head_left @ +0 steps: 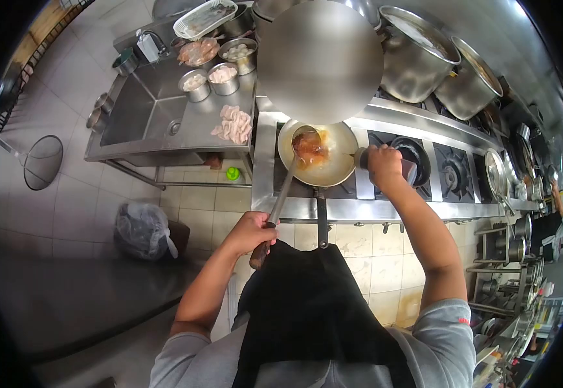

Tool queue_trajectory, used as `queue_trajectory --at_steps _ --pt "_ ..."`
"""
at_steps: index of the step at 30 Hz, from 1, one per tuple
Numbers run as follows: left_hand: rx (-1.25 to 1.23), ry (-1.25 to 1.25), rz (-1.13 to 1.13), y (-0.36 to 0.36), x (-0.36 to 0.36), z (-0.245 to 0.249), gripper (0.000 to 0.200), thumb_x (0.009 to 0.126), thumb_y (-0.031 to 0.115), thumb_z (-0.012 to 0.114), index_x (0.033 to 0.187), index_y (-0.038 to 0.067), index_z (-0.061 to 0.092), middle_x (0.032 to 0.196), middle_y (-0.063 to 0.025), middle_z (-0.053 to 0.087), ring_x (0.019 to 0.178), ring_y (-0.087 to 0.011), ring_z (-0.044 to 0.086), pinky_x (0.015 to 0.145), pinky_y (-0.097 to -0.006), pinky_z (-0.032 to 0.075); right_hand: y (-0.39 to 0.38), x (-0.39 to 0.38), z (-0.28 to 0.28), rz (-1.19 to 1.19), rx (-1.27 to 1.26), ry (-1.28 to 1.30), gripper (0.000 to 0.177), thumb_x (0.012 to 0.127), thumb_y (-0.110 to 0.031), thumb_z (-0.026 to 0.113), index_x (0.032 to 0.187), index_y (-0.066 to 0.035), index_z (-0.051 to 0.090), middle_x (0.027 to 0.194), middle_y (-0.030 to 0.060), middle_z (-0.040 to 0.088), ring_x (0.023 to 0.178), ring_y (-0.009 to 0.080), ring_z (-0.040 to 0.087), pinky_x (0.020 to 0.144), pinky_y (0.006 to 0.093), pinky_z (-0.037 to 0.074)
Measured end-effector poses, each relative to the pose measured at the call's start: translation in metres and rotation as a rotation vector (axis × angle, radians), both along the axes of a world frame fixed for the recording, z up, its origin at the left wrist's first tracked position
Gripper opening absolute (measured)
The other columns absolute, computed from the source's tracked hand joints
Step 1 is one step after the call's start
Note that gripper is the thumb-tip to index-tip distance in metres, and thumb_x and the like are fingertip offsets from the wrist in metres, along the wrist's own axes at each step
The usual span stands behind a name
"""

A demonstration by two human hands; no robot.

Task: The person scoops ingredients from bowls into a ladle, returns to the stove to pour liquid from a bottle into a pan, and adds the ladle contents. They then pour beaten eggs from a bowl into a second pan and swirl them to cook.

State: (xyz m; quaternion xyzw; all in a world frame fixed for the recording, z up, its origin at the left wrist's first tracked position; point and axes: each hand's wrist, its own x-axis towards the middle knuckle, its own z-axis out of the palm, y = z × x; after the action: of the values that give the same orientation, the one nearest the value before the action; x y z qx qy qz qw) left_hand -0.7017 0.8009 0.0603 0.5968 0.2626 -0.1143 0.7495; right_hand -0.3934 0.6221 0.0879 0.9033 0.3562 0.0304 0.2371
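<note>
My left hand (254,233) is wrapped around the wooden-ended handle of a long metal ladle (285,191). The ladle's bowl rests in a light-coloured frying pan (343,171), at a reddish-brown sauce (312,155). The pan sits on the stove, its dark handle (322,223) pointing towards me. My right hand (385,165) is closed on a bottle-like container (361,158), held sideways with its dark end at the pan's right rim. Fingers hide much of that container. Behind it, a black pan (419,155) is on a neighbouring burner.
Large metal pots (417,64) stand along the back. At left, a steel sink (145,116) adjoins a counter with bowls (224,81) and pale raw meat (234,124). A bagged bin (140,229) is on the floor. At far right, another person (550,226) is partly visible.
</note>
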Motion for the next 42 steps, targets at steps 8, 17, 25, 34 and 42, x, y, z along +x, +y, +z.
queue_trajectory --at_steps 8,17,25,34,42 --pt "0.292 -0.063 -0.051 0.001 -0.004 -0.006 0.022 0.076 0.003 0.061 0.096 -0.004 0.058 0.068 -0.0036 0.058 0.057 -0.0092 0.054 0.05 -0.0256 0.043 0.009 -0.002 -0.002 0.025 0.009 0.009 0.026 0.082 -0.02 0.06 0.104 -0.006 0.062 0.102 0.0162 0.064 0.093 0.0309 0.065 0.074 0.05 0.053" --pt "0.246 -0.028 -0.055 -0.012 0.007 -0.004 0.026 0.074 0.003 0.062 0.099 -0.005 0.058 0.067 -0.0037 0.057 0.057 -0.0098 0.054 0.05 -0.0252 0.044 0.009 -0.002 0.01 0.09 -0.022 -0.003 0.027 0.081 -0.021 0.06 0.104 -0.006 0.063 0.1 0.0145 0.066 0.092 0.029 0.065 0.074 0.0492 0.053" --pt "0.2 -0.013 -0.05 -0.023 0.015 -0.019 0.028 0.074 0.002 0.062 0.101 -0.005 0.058 0.066 -0.0039 0.057 0.055 -0.0098 0.054 0.048 -0.0257 0.045 -0.001 0.004 0.015 0.099 -0.034 -0.05 0.02 0.081 -0.015 0.059 0.099 -0.007 0.063 0.095 0.014 0.066 0.088 0.0281 0.066 0.071 0.0462 0.055" --pt "-0.292 -0.014 0.106 -0.017 0.017 -0.014 0.034 0.076 0.009 0.062 0.107 -0.006 0.056 0.064 -0.0044 0.056 0.044 -0.0131 0.053 0.043 -0.0253 0.044 -0.006 0.013 0.012 0.048 0.022 0.004 0.026 0.08 -0.019 0.061 0.103 -0.006 0.061 0.1 0.0152 0.065 0.092 0.0294 0.066 0.073 0.0481 0.054" --pt "-0.305 -0.067 0.115 -0.022 0.008 -0.003 0.039 0.076 0.008 0.062 0.111 -0.007 0.055 0.063 -0.0052 0.055 0.041 -0.014 0.052 0.041 -0.0241 0.043 -0.012 0.008 0.013 -0.044 0.074 0.22 0.039 0.073 -0.016 0.067 0.11 -0.007 0.056 0.104 0.015 0.064 0.096 0.0276 0.065 0.08 0.0361 0.053"
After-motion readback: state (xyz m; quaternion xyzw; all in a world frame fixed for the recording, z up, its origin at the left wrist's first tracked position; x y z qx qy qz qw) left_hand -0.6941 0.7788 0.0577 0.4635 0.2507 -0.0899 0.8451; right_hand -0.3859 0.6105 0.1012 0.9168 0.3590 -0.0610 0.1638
